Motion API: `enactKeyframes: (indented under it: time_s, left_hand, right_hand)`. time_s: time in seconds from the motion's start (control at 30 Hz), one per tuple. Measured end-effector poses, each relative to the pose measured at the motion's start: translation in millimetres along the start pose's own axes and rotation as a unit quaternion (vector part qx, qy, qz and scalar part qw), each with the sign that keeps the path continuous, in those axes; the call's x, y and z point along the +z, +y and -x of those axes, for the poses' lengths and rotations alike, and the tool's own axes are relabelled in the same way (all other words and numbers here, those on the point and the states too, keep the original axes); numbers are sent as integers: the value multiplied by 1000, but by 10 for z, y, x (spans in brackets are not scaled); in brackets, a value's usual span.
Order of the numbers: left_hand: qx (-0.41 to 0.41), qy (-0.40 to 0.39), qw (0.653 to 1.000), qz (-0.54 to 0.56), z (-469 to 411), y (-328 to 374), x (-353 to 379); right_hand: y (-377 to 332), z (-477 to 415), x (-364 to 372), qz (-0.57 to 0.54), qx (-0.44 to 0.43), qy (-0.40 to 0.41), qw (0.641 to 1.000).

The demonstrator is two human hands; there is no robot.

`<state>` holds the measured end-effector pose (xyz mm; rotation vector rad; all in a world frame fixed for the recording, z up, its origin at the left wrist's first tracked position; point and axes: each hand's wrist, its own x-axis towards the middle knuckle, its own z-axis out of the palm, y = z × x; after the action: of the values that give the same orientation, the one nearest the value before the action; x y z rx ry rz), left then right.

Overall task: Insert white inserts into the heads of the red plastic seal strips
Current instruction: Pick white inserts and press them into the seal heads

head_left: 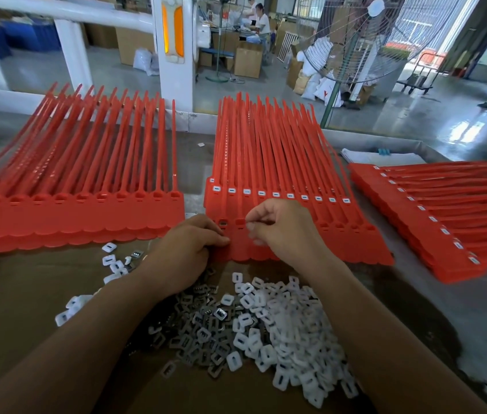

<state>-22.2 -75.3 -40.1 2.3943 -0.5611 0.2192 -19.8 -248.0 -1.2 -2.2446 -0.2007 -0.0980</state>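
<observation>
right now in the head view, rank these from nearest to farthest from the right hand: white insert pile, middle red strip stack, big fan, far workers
1. Middle red strip stack: at the fingertips of the right hand.
2. White insert pile: just toward the person.
3. Big fan: well beyond, to the right.
4. Far workers: back of the hall.
</observation>
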Motion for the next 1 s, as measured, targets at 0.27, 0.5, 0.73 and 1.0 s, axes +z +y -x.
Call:
enactKeyframes:
  time_s: [0.27,0.5,0.73,1.0]
  left_hand:
    - [12,4,1000,-5,-6,14,-1]
    - [10,-2,1000,-10,-3,18,-6]
    - [12,-3,1000,-15,1,52,-15]
    - [6,-6,1000,-10,-2,40,-5]
  right_hand:
    - [68,-237,59,95,-4,11,995]
    - [49,-316,165,161,27,-35,986]
    - [29,-340,198,180,45,-4,983]
    - [66,-369,176,137,52,-12,989]
